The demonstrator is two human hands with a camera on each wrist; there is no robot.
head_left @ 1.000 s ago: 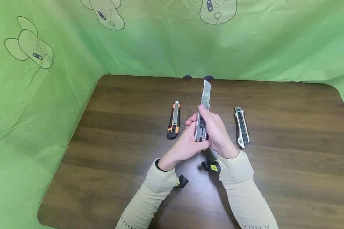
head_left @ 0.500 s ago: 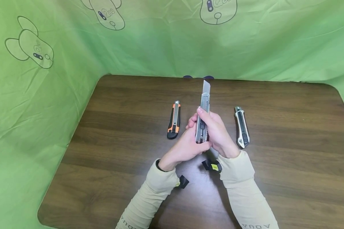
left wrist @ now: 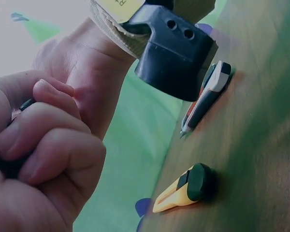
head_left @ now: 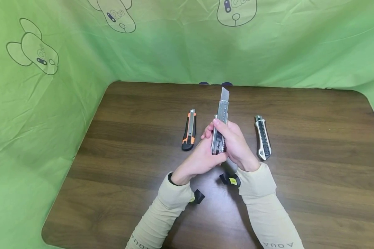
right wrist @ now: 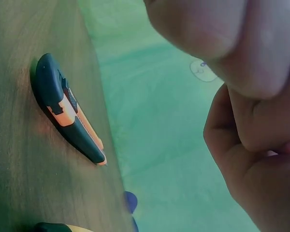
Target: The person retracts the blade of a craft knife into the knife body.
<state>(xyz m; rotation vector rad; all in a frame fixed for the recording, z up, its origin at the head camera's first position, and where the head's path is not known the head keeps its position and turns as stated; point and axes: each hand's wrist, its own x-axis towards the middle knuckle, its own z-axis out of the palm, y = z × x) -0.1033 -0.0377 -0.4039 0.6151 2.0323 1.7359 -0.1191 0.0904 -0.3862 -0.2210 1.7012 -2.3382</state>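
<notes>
Both hands hold a silver utility knife (head_left: 223,108) out over the table, its blade (head_left: 224,94) extended and pointing away from me. My left hand (head_left: 202,156) wraps the lower handle from the left. From the right, my right hand (head_left: 238,147) grips the same handle, its thumb lying across the front above the black slider. In the left wrist view, curled fingers (left wrist: 63,154) cover most of the knife. An orange and black utility knife (head_left: 190,131) lies left of the hands, a white and black one (head_left: 263,138) to their right.
A yellow utility knife (left wrist: 181,191) with a dark end lies on the table in the left wrist view; the hands hide it from the head view. Wrist cameras (head_left: 230,180) hang beneath both sleeves. A green printed cloth (head_left: 174,52) rises behind the brown table (head_left: 112,155).
The right thumb has slid slightly down and left across the knife's handle. The blade stays extended by about the same length, and the knives on the table have not moved.
</notes>
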